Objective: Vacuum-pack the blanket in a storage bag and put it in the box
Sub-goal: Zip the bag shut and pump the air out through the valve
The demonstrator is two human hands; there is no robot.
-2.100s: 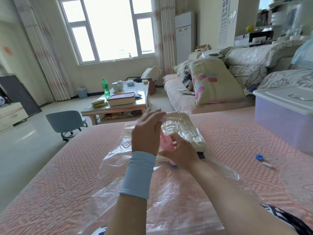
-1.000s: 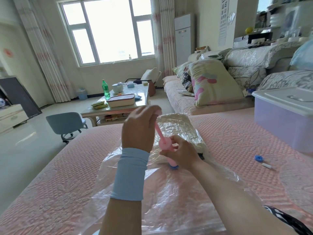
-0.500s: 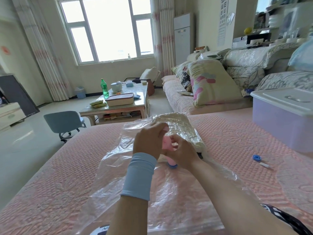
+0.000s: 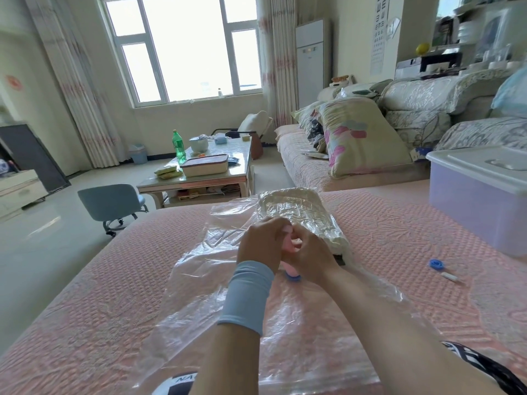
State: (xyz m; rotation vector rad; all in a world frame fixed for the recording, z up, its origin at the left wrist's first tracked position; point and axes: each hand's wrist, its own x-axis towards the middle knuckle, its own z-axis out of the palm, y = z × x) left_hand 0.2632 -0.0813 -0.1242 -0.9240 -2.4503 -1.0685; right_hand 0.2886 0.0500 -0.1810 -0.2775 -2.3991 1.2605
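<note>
Two hands meet over the middle of the clear storage bag [image 4: 199, 280], which lies flat on the pink quilted bed [image 4: 99, 323]. The left hand [image 4: 261, 242], with a pale blue wristband [image 4: 246, 295] below it, has its fingers curled over the top of a pink pump [image 4: 295, 243]. The right hand [image 4: 310, 260] wraps round the pump's lower body. Both hands are grasping the pump. It stands upright on a blue valve [image 4: 293, 277] set in the bag's top sheet, and the valve's rim shows just under the hands.

The blanket [image 4: 296, 212] sits inside the bag at its far end, a pale, tightly wrinkled bundle with the plastic drawn close against it. The near part of the bag is loose, crinkled film. At the bag's near edge a black-and-white label [image 4: 185, 377] shows in part.

To the right of the bag, apart from it on the bed, lies a small blue cap [image 4: 437, 264]. Just beside the cap is a short white piece [image 4: 450, 277] whose kind I cannot tell. Further right of the bag the box [image 4: 479, 212] stands on the bed, translucent purple with its white lid [image 4: 484, 163] on.

Beyond the bag's far end, off the bed, a low counter [image 4: 199, 181] carries a green bottle [image 4: 178, 146] and a flat lidded container [image 4: 204, 166]. Beyond the bag's far left corner stands a grey-blue chair [image 4: 111, 202].
</note>
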